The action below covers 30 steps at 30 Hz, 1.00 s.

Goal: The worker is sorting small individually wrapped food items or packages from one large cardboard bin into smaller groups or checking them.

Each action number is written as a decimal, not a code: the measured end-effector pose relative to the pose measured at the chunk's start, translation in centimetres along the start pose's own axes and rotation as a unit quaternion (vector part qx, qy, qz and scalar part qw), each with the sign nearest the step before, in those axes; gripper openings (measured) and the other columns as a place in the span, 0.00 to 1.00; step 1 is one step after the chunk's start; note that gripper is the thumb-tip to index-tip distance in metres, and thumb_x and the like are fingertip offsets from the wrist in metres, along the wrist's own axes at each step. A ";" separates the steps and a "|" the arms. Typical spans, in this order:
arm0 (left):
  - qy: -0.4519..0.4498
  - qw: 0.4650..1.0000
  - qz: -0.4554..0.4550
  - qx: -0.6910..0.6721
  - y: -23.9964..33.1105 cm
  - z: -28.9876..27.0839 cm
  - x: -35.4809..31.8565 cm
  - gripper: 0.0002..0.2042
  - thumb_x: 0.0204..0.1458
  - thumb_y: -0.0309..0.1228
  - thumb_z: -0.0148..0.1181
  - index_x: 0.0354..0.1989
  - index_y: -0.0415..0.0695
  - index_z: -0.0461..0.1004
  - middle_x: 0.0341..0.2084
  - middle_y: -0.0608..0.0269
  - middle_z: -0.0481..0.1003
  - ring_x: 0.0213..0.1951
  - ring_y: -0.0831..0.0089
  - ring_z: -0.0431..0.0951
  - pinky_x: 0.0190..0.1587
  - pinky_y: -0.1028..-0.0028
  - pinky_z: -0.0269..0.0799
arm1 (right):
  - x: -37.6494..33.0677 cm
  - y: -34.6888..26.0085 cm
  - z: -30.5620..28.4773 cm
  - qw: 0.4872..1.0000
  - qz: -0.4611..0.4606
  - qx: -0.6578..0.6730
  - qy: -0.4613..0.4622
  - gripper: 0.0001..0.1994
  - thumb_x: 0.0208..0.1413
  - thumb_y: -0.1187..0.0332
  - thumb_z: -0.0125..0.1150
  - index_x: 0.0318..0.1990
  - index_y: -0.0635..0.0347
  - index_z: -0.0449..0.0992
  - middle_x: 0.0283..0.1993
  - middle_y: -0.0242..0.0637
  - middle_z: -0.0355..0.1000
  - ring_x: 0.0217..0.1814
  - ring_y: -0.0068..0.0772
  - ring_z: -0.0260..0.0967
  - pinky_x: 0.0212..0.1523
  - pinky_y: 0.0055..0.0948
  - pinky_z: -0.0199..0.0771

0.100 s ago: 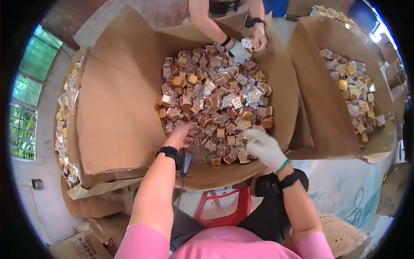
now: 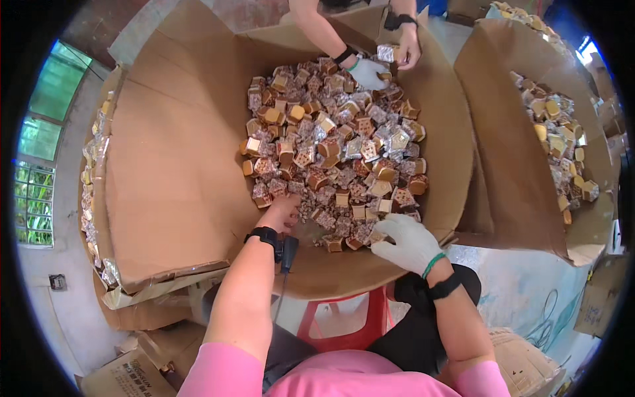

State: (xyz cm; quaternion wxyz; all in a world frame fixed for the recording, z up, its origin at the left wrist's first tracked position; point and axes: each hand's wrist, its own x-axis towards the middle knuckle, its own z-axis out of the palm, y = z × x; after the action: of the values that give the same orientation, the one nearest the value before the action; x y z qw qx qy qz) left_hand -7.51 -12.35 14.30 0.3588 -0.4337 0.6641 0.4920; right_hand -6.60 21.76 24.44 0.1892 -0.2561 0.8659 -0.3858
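A pile of small house-shaped pieces (image 2: 331,152), brown, gold and white, many in clear bubbly wrapping, lies in a large cardboard box (image 2: 317,280). My bare left hand (image 2: 283,213) is at the near left edge of the pile, its fingers curled down among the pieces; what they hold, if anything, is hidden. Wearing a white glove, my right hand (image 2: 407,243) is at the near right edge, thumb and fingers bent around a small house-shaped piece (image 2: 378,236) that is mostly covered. Both wrists carry black bands.
Across the box, another person's gloved hand (image 2: 369,74) rests on the pile, while their bare hand (image 2: 409,49) holds a wrapped piece. More pieces fill a cardboard box on the right (image 2: 512,152) and lie along the left. A red stool (image 2: 340,341) stands below the box.
My right hand has moved slightly nearer to me. My left hand stays almost in place, a little lower. The other person's bare hand has shifted right with its piece.
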 end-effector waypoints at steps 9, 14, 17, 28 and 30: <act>-0.034 0.987 -0.156 0.022 -5.5 4.1 14.8 0.35 0.57 0.50 0.53 0.68 0.47 0.52 0.65 0.53 0.56 0.55 0.46 0.68 0.51 0.40 0.65 | 3.8 0.4 -1.0 0.979 0.133 0.081 0.131 0.13 0.51 0.65 0.62 0.43 0.59 0.77 0.44 0.46 0.74 0.49 0.47 0.71 0.50 0.37 0.71; -0.026 0.978 -0.175 -0.112 -7.3 6.7 17.8 0.35 0.57 0.51 0.52 0.68 0.45 0.54 0.69 0.54 0.49 0.62 0.43 0.61 0.56 0.40 0.61 | 4.4 0.8 -1.4 0.982 0.156 0.089 0.054 0.13 0.50 0.66 0.64 0.43 0.58 0.77 0.43 0.45 0.74 0.47 0.48 0.72 0.50 0.36 0.72; 0.030 0.967 -0.167 -0.188 -9.4 7.8 20.5 0.34 0.55 0.49 0.57 0.66 0.43 0.58 0.67 0.56 0.55 0.61 0.44 0.63 0.56 0.41 0.62 | 4.8 1.0 -1.4 0.982 0.155 0.101 0.040 0.14 0.49 0.65 0.66 0.43 0.59 0.78 0.43 0.45 0.75 0.48 0.49 0.72 0.50 0.37 0.72; -0.051 0.966 -0.174 -0.186 -6.7 7.8 16.4 0.29 0.48 0.46 0.65 0.58 0.48 0.69 0.53 0.57 0.71 0.55 0.61 0.67 0.53 0.60 0.68 | 4.8 1.4 -1.2 0.980 0.160 0.111 0.029 0.13 0.48 0.66 0.66 0.41 0.61 0.78 0.41 0.46 0.75 0.45 0.50 0.72 0.48 0.38 0.73; -0.102 0.961 -0.150 -0.210 -12.2 7.0 19.3 0.25 0.49 0.48 0.64 0.54 0.49 0.73 0.50 0.58 0.74 0.54 0.61 0.68 0.54 0.59 0.67 | 4.9 0.8 -1.0 0.981 0.154 0.112 0.023 0.13 0.48 0.66 0.66 0.40 0.61 0.78 0.41 0.46 0.75 0.45 0.50 0.72 0.47 0.38 0.73</act>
State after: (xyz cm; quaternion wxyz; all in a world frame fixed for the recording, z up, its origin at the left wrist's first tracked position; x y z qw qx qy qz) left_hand -2.90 -11.57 -9.14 0.3948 -0.5415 0.4330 0.6029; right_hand -11.29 19.88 23.87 0.2537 -0.0879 0.8504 -0.4524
